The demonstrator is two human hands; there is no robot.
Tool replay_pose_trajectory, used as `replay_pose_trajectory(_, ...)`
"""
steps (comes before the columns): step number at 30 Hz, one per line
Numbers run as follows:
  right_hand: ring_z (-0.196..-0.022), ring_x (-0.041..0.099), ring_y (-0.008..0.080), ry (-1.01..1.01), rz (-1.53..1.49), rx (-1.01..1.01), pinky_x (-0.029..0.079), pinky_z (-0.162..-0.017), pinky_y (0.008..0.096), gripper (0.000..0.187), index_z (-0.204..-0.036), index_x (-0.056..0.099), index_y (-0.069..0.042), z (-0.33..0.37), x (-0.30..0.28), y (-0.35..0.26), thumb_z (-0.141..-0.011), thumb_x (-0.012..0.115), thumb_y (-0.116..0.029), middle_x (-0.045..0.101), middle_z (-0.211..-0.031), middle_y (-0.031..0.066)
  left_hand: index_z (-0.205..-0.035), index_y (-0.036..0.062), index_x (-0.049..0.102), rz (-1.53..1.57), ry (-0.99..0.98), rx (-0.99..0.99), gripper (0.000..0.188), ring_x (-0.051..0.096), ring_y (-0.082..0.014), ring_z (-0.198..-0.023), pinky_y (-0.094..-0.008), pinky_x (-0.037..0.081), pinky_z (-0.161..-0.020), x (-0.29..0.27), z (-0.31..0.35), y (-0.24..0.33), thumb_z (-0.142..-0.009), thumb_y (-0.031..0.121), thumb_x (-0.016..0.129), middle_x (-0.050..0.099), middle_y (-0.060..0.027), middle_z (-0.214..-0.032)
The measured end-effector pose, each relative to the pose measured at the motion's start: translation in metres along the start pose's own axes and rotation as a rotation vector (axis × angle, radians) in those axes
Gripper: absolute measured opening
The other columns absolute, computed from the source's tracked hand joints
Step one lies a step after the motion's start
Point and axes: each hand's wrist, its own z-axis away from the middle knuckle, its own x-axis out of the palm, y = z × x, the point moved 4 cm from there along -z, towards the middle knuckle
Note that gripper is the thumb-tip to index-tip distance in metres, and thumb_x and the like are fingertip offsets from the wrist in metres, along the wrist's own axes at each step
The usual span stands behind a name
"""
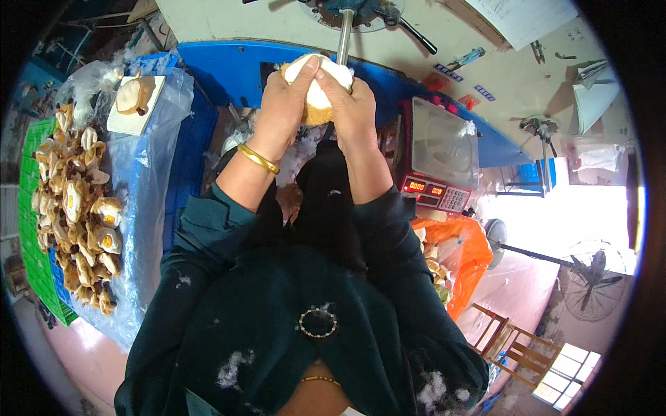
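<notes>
A small white and tan plush toy (pixel 317 114) is gripped between my two hands, just under the end of a metal tube (pixel 345 36). My left hand (pixel 283 104) holds its left side, the thumb pressed on the white face. On the other side my right hand (pixel 354 107) holds it the same way, with that thumb also on the white part. The fingers behind the toy are hidden. Whether the tube enters the toy cannot be seen.
To the left, many tan and white plush toys (pixel 73 201) lie heaped on plastic film beside a green crate (pixel 35 229). One toy (pixel 132 96) rests on a white block. At right stand a red digital scale (pixel 444 139) and an orange bag (pixel 472 256). Pliers (pixel 466 58) lie on the bench.
</notes>
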Motion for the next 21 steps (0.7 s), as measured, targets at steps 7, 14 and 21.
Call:
replay_pose_trajectory(7,-0.083,0.065,0.0142,-0.041,0.032,0.006,0.053,-0.070,0.0271,0.041,-0.105,0.061,0.008,0.007,-0.003,0.005,-0.083,0.076,-0.022,0.068,-0.096,0.0131,-0.107,-0.0165,0.052,-0.315,0.091,0.091,0.069,0.066,-0.0233,-0.087,-0.0320,0.054,-0.072,-0.013,0.007,-0.004,-0.089,0.049,0.065,0.064,-0.0229,-0.098)
replay_pose_trajectory(14,-0.086,0.064,0.0140,-0.138,0.110,0.016,0.052,-0.075,0.0281,0.040,-0.103,0.063,0.005,0.024,-0.019,0.002,-0.079,0.079,-0.022,0.068,-0.096,0.0104,-0.107,-0.0130,0.053,-0.429,0.104,0.180,0.064,0.065,-0.0249,-0.093,-0.0325,0.052,-0.078,-0.008,0.044,0.007,-0.089,0.047,0.066,0.064,-0.0247,-0.102)
replay_pose_trajectory(21,-0.072,0.065,0.0149,0.180,0.668,0.159,0.052,-0.064,0.0289,0.041,-0.095,0.067,0.003,-0.010,-0.271,0.059,-0.076,0.081,-0.031,0.069,-0.082,0.0084,-0.110,0.0039,0.059,-0.141,-0.018,-0.361,0.035,0.062,-0.0177,-0.098,-0.0309,0.053,-0.079,-0.067,0.079,-0.035,-0.098,0.037,0.056,0.063,-0.0075,-0.103)
